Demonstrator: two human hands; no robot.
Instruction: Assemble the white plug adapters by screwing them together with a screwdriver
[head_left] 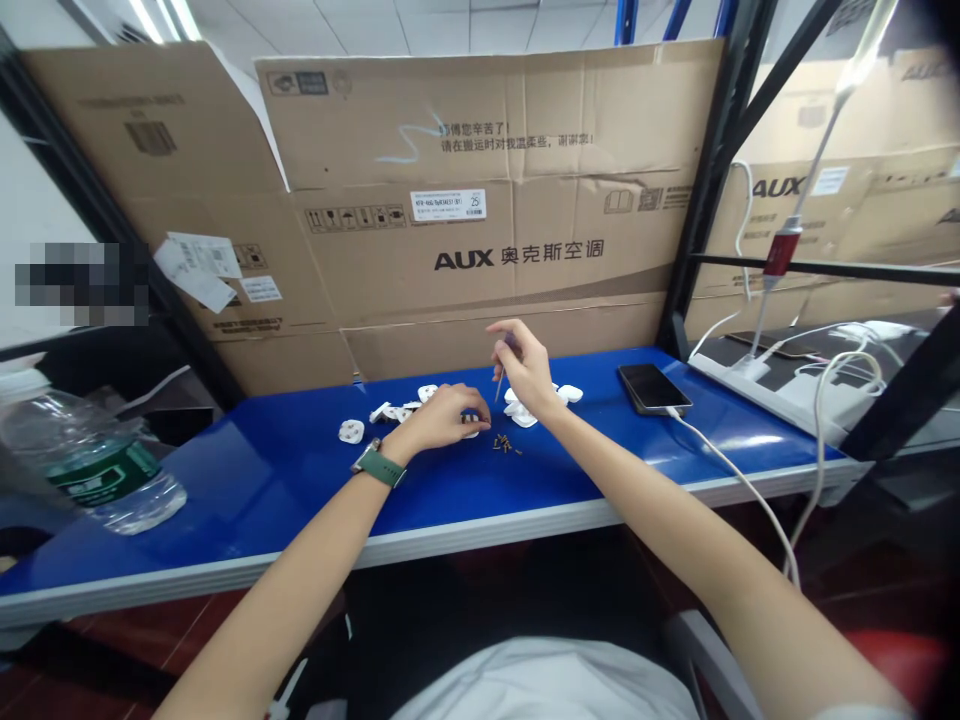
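My right hand (523,365) is closed around a screwdriver (501,384), its thin shaft pointing down at the table. Lower and to the left, my left hand (448,414) has its fingers curled over a small white plastic part (471,430), mostly hidden by the hand. Between the hands, several small brass-coloured screws (504,443) lie loose on the blue tabletop. More white plastic parts (394,411) lie behind and left of my left hand, with a rounded one (351,431) apart from them. Another group of white parts (519,408) is partly covered by my right hand.
A phone (651,388) with a white cable (739,480) lies at the right. A plastic water bottle (94,460) stands at the left edge. Large cardboard (480,290) walls off the back of the blue table (450,500). White cables and a power strip (757,385) are farther right.
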